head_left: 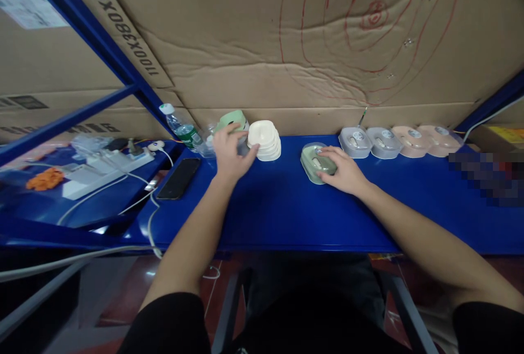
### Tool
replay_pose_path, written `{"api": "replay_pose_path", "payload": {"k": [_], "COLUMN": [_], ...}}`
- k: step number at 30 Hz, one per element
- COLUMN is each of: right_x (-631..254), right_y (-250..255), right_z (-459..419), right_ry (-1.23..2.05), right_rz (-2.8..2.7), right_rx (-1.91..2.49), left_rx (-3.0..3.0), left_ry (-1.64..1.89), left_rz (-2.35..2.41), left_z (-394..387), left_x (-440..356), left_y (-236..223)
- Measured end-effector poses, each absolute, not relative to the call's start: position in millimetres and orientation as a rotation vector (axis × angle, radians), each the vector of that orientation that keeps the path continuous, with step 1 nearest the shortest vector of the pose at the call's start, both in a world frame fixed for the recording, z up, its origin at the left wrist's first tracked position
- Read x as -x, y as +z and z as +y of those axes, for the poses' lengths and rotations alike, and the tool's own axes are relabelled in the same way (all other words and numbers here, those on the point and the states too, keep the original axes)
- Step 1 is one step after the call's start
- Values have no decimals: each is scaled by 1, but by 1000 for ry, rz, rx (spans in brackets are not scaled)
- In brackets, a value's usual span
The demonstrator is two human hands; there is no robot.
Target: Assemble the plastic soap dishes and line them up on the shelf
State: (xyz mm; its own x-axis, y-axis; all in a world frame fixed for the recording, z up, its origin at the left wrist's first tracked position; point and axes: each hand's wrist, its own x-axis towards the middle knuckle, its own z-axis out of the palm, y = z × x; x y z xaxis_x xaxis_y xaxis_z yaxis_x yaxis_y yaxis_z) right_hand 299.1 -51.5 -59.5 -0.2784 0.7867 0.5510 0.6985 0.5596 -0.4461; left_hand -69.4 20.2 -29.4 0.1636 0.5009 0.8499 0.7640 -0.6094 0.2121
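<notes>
My right hand point(341, 170) grips a small green box with a clear lid point(313, 164) from its right side, thumb and fingers over the lid. The box rests on the blue tabletop. My left hand point(230, 152) hangs with fingers apart just left of a stack of cream-coloured square trays point(266, 141); I cannot make out anything in it. Behind that hand, a light green container point(232, 118) is partly hidden, and clear plastic pieces stand beside it.
To the right stand grey lidded boxes point(355, 142) and pink lidded boxes point(409, 142) in a row. On the left are a water bottle point(184, 130), a black phone point(179, 178) and a white power strip point(107, 171) with cables. Cardboard point(229, 26) backs the blue bench point(286, 217).
</notes>
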Motion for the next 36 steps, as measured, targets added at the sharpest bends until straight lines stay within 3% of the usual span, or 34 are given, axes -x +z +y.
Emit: {"api": "replay_pose_path", "payload": {"k": [6, 13, 17, 20, 24, 27, 33, 36], "right_x": [-297, -291, -287, -286, -285, -286, -296, -298], "right_y": [-47, -37, -30, -30, -34, -35, -43, -51], "right_z": [-60, -73, -76, -75, -72, -71, -66, -60], "right_ry": [106, 598, 663, 664, 740, 758, 518, 447], "right_rz": [-1724, -1320, -1317, -1315, -1307, -1371, -1586, -1685], "right_rx": [989, 1019, 1115, 1139, 1127, 1080, 1071, 1103], "left_rx": [2479, 2691, 2660, 2556, 2625, 2663, 1897, 1530], "left_ry": [-1201, -974, -1154, -1264, -925, -888, -1453, -1711], "left_rz": [-800, -435, -301, -343, -389, -564, -1503, -1583], "left_z": [-5, -26, -32, -33, -31, -21, 18, 36], "left_x": [25, -2, -9, -7, -1, 15, 97, 137], "left_y": [-33, -39, -40, -36, -27, -23, -14, -15]}}
